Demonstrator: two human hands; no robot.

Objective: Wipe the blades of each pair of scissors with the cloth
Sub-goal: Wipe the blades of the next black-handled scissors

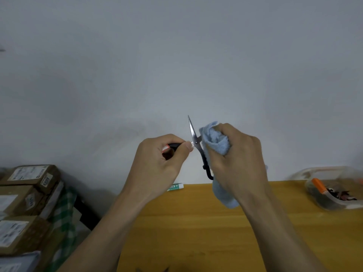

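One pair of scissors is up above the bench, spread wide. My left hand keeps a clenched grip on one black handle; my right hand bunches the blue cloth around the other blade. I'd draw the cloth from pivot to tip, fingers behind the edge.

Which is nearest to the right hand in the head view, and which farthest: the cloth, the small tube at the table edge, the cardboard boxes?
1. Cloth: gripped in the right hand.
2. Tube: lower left, at the table's back edge.
3. Cardboard boxes: far left, off the table.
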